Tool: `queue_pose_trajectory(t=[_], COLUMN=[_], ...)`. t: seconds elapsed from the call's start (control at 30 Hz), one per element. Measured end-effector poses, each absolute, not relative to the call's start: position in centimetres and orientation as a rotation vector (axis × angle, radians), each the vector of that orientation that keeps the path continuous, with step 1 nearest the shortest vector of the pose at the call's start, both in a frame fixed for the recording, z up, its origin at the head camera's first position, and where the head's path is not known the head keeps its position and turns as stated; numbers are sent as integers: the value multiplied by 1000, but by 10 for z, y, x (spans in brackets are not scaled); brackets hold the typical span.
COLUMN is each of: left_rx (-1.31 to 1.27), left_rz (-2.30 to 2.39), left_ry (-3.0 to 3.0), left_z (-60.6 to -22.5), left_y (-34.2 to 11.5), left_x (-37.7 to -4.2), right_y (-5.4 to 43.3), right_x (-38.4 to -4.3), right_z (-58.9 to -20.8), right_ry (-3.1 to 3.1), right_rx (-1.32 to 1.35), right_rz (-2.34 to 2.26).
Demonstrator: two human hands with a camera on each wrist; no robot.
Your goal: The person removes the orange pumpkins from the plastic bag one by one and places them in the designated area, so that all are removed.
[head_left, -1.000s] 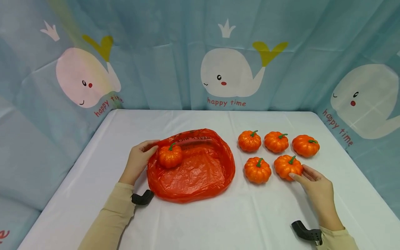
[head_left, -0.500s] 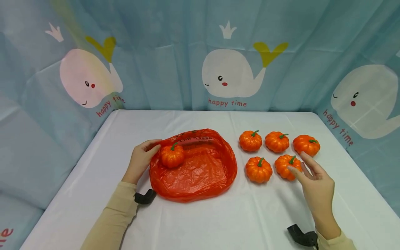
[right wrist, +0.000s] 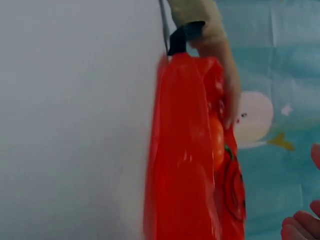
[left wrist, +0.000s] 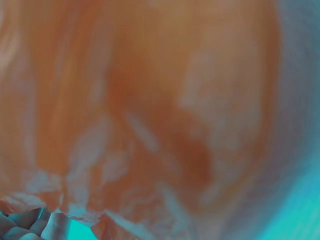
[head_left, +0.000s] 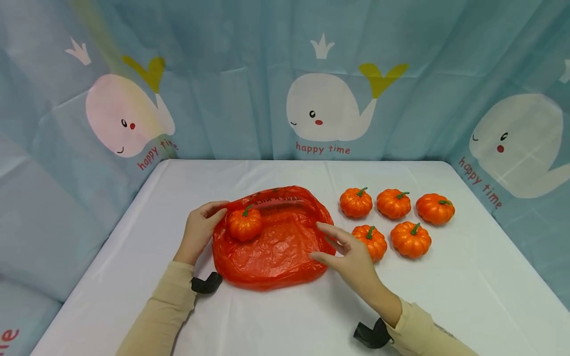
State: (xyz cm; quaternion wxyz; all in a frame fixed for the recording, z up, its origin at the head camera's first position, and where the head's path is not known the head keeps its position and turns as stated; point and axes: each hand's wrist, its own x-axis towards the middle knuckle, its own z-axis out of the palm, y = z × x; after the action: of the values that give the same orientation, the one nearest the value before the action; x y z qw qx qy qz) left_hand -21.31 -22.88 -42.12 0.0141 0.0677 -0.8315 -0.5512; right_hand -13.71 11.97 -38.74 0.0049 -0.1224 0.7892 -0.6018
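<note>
A red plastic bag [head_left: 276, 252] lies spread open on the table, with one small orange pumpkin [head_left: 246, 225] inside at its left. My left hand [head_left: 201, 228] pinches the bag's upper left rim between thumb and fingers. Over the bag's right rim is my right hand [head_left: 352, 259], fingers and thumb apart, nothing held; whether it touches the plastic I cannot tell. Behind that hand a pumpkin [head_left: 373, 242] is partly hidden. The bag [left wrist: 150, 110] fills the left wrist view as a blur. In the right wrist view the bag [right wrist: 182, 150] stands with its side walls raised.
Right of the bag stand several more pumpkins in two rows, among them a front one [head_left: 410, 240] and a far right one [head_left: 435, 208]. The white tabletop [head_left: 285, 326] ends at a blue whale-print curtain [head_left: 231, 118].
My right hand has let go of the front right pumpkin, which stays on the table, and has moved left to the bag's right rim. The left hand keeps its hold on the bag.
</note>
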Motion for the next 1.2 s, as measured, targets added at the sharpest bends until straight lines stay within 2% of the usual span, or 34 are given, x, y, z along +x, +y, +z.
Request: queue_pose_trajectory(t=[0.27, 0.57, 0.9, 1.2], left_rx=[215, 176, 188, 185], left_rz=[-1691, -1656, -1661, -1655], left_ry=[-2604, -2600, -2609, -2609], left_z=[-418, -417, -422, -422], left_y=[-228, -230, -230, -230], left_x=[-213, -218, -215, -213], right_y=[70, 22, -9, -25], right_x=[-152, -171, -185, -194], right_z=[-384, -383, -394, -403], right_ry=[2190, 2264, 2223, 2475], right_rx=[-394, -431, -248, -90], right_rz=[-1964, -1956, -1947, -1679])
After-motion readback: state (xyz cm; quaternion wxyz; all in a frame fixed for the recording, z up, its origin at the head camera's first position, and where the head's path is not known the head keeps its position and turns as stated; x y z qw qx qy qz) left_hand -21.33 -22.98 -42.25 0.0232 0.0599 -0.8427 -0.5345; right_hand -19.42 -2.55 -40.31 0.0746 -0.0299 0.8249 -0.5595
